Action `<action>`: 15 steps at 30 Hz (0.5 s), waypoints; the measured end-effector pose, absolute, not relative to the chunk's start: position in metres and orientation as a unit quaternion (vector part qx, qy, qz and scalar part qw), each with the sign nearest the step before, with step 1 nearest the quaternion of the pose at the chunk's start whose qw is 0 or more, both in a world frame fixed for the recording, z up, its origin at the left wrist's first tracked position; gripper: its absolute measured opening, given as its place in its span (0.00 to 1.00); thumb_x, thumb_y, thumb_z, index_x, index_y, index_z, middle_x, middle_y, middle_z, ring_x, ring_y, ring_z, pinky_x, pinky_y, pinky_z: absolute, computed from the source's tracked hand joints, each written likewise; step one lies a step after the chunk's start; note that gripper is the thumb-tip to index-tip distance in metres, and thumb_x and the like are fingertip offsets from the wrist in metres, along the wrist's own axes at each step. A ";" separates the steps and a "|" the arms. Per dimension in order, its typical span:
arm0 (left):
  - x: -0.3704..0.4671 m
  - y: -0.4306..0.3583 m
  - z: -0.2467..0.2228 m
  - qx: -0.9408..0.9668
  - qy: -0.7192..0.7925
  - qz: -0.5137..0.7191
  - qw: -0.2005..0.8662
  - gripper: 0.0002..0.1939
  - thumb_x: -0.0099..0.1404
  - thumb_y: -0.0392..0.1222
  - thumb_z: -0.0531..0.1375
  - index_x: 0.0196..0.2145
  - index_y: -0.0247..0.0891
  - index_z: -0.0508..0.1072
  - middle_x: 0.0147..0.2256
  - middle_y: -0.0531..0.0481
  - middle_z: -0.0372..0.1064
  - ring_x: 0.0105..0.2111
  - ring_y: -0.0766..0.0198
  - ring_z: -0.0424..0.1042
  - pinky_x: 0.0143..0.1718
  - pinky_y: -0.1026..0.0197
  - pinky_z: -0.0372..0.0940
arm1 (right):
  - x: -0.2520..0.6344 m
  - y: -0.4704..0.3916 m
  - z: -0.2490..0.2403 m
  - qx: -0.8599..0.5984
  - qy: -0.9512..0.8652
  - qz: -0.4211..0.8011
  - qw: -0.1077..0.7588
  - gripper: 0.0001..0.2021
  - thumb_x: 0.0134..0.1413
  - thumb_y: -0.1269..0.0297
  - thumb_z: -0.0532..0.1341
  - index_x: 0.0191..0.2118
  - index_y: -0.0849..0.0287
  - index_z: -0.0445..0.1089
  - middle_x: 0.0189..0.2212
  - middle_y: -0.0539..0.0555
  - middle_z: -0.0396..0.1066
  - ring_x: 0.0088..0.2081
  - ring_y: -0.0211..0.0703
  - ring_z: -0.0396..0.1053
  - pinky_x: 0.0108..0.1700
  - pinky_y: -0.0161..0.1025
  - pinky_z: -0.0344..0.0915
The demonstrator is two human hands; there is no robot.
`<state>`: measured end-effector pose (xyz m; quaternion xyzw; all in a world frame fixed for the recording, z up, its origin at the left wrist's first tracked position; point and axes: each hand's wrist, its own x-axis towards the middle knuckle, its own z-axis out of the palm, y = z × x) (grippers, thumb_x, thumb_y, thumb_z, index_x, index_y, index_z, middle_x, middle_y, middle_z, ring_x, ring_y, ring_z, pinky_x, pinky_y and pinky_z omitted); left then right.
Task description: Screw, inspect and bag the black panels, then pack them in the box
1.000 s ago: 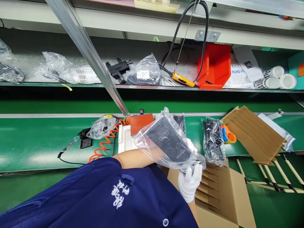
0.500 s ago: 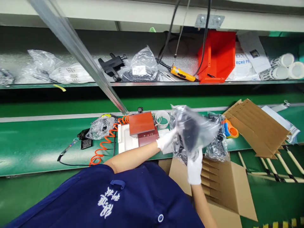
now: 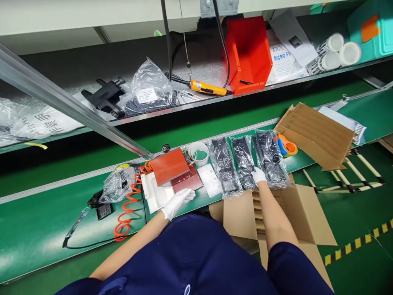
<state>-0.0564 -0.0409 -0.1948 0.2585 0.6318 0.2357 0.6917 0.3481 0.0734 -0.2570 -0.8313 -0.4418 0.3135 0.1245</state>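
Three clear plastic bags with black parts lie side by side on the green bench: a left bag [image 3: 226, 168], a middle bag [image 3: 243, 157] and a right bag [image 3: 270, 155]. White-gloved, my right hand [image 3: 258, 175] touches the near end of the middle bag, its fingers closed on that edge. My left hand [image 3: 179, 202], also gloved, is over the bench's near edge by the white tray [image 3: 152, 192], fingers stretched out and holding nothing. Between the hands lies a white printed sheet [image 3: 210, 180]. A red-brown box [image 3: 170, 166] sits behind my left hand.
An open carton [image 3: 239, 217] with dividers stands below the bench's near edge. Tape rolls [image 3: 287, 145] and flat cardboard [image 3: 316, 133] lie right. An orange coiled hose [image 3: 127, 205] lies left. The shelf holds a red bin [image 3: 250, 57]; an orange screwdriver [image 3: 210, 87] hangs there.
The bag that both hands held up now lies between the other two. My left hand has let go and moved left and down. The camera view has turned and shifted right.
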 end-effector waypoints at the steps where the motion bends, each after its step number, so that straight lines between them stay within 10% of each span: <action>1: -0.056 -0.043 -0.195 0.260 0.632 0.231 0.693 0.15 0.66 0.53 0.62 0.40 0.38 0.76 0.41 0.44 0.79 0.46 0.55 0.75 0.54 0.57 0.66 | 0.343 0.074 -0.256 -0.836 -0.447 0.297 0.118 0.22 0.69 0.53 0.59 0.60 0.64 0.67 0.56 0.61 0.67 0.57 0.40 0.68 0.62 0.45 0.71; 15: -0.021 -0.015 -0.191 0.308 0.576 0.230 0.721 0.11 0.72 0.44 0.58 0.40 0.35 0.77 0.41 0.45 0.79 0.43 0.59 0.73 0.52 0.59 0.66 | 0.264 0.059 -0.281 -0.786 -0.509 0.349 -0.039 0.22 0.70 0.51 0.58 0.58 0.63 0.70 0.56 0.60 0.68 0.58 0.40 0.68 0.65 0.46 0.69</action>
